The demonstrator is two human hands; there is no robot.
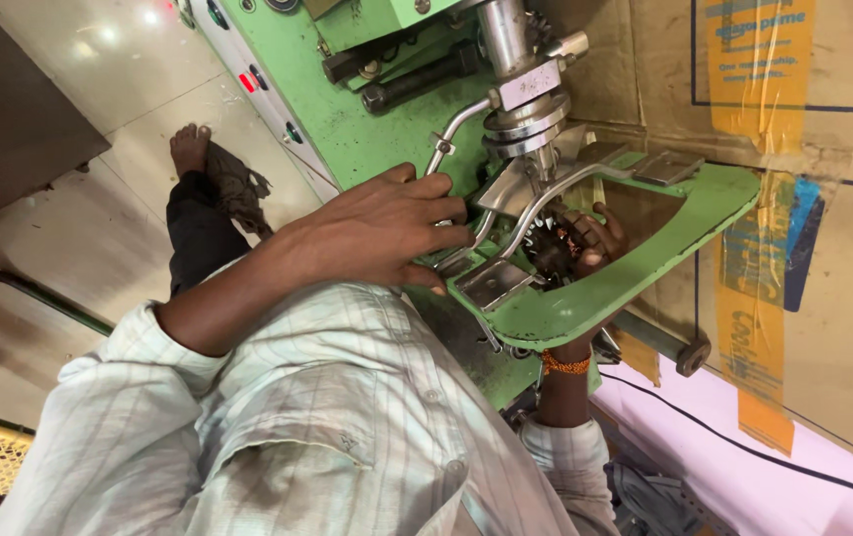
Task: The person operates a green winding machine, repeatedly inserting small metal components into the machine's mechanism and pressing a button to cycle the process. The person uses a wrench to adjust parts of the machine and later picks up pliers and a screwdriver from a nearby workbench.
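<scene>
Head view, left hand (387,223) gripping green press (635,278) lever (446,139), right hand (590,243) grasping dark wound part (556,248) inside frame opening

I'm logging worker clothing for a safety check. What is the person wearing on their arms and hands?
Both hands are bare, no gloves. The left hand comes out of a pale striped shirt sleeve pushed up the forearm. The right hand has an orange thread band on the wrist, above a buttoned cuff of that shirt.
</scene>
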